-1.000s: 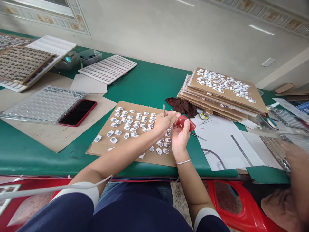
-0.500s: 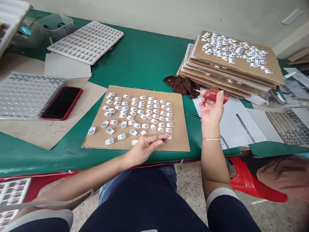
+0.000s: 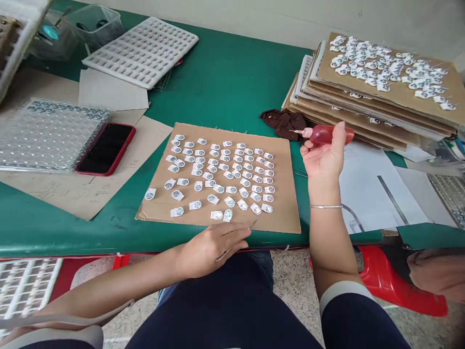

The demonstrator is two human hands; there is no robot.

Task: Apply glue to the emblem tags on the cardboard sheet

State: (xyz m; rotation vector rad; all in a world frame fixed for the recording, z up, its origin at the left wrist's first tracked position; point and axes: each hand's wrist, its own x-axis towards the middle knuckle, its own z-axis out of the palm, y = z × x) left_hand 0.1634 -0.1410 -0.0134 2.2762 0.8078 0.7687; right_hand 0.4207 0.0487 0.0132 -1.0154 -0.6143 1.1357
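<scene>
Near the front edge of a brown cardboard sheet (image 3: 283, 224), my left hand (image 3: 214, 246) has its fingers pressed together around a thin metal tool (image 3: 224, 254), whose tip shows past the fingertips. Several small round pieces on white tabs lie in loose rows on the sheet, one of them (image 3: 227, 214) just above this hand. My right hand (image 3: 324, 155) is raised palm up right of the sheet, its fingers wrapped round a red squeeze bottle (image 3: 323, 134) with a thin nozzle pointing left. A dark brown cloth (image 3: 281, 122) lies behind the nozzle.
Stacked cardboard sheets (image 3: 366, 109) bearing similar pieces stand at the back right. A phone (image 3: 106, 149) lies on a clear tray at the left, with a white slotted tray (image 3: 145, 51) behind. White papers (image 3: 374, 194) lie right of my wrist. A red stool (image 3: 385, 278) stands below.
My left hand has drawn back toward the front edge, uncovering pieces in the bottom row. My right hand still holds the bottle, now more level. The view has shifted slightly.
</scene>
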